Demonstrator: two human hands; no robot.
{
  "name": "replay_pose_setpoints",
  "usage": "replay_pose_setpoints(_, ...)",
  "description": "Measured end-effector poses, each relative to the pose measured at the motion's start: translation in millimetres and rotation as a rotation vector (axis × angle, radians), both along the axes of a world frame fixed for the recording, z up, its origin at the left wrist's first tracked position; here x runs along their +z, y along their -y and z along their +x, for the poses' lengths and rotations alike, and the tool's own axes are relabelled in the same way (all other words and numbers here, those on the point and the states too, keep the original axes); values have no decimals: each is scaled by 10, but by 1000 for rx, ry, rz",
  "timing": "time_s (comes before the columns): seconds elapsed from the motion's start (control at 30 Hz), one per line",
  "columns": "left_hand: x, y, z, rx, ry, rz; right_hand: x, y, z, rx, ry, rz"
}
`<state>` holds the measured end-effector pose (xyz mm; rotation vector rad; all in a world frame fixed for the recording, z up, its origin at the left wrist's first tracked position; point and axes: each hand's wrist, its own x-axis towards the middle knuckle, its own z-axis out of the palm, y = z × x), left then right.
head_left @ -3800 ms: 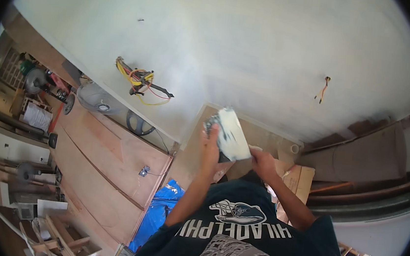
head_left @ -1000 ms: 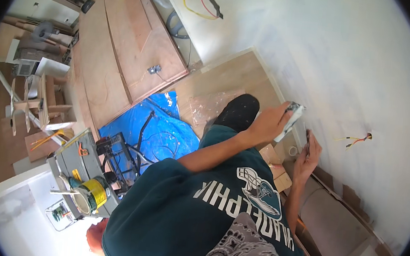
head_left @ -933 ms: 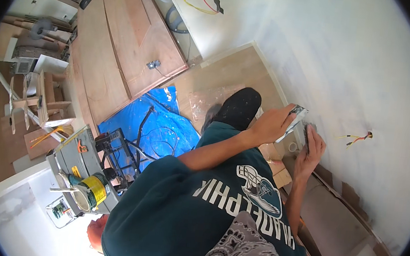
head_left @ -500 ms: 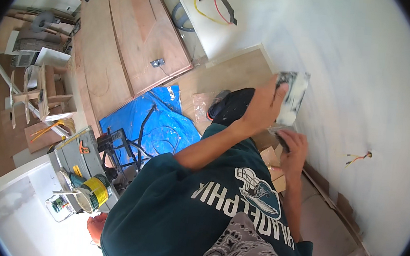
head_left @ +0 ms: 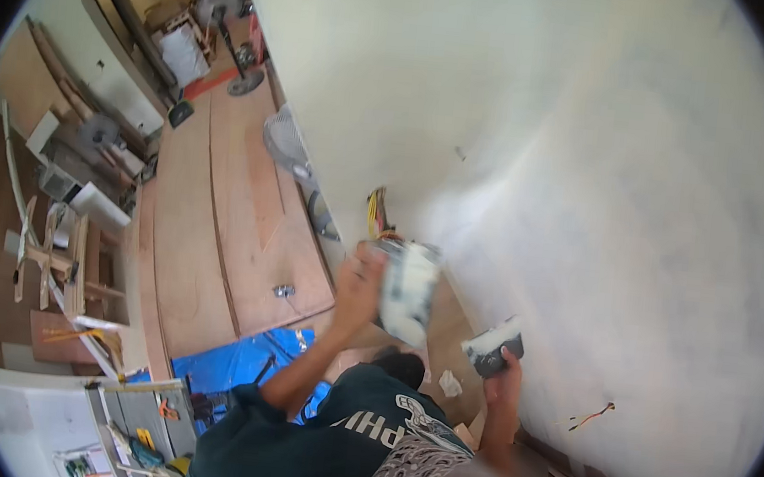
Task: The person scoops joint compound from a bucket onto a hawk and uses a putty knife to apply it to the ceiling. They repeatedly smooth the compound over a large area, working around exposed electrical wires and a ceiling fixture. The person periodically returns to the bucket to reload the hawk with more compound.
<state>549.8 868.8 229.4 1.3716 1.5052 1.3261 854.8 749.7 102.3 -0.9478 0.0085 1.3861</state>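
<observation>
My left hand (head_left: 359,282) is closed on the edge of a flat plate (head_left: 408,294) smeared with white putty over dark patches; motion blurs it. Wires coming out of the wall (head_left: 375,208) show just above that plate. To the right, my right hand (head_left: 505,381) grips a wide putty knife (head_left: 493,347), dark near the thumb and coated with white putty toward its far edge. Both tools are apart from each other and raised in front of the pale, patchily coated wall (head_left: 604,223). Whether the putty knife touches the wall, I cannot tell.
Long wooden boards (head_left: 184,210) lie to the left, with a blue sheet (head_left: 232,357) at their near end. A standing fan (head_left: 222,16) is far off. More wires (head_left: 591,417) stick out low on the right wall. A wooden frame (head_left: 77,255) stands at left.
The view has tilted up, showing more wall and the fan. My hands have moved apart; the plate has swung left, away from the right wall. The putty knife now shows its coated blade.
</observation>
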Motion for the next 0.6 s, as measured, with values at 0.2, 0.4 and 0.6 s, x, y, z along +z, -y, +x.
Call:
replay_pose_setpoints(0.2, 1598, -1002, -1058, 17, 220, 768, -110, -219, -123, -38, -301, -67)
replay_pose_setpoints(0.4, 3474, -1519, -347, -2, -290, 1103, 1263, -665, 340, -2, 669, 41)
replay_pose_setpoints(0.6, 4001, -1910, -159, 82, -395, 1397, 3578, -1552, 777, -77, 2323, 211)
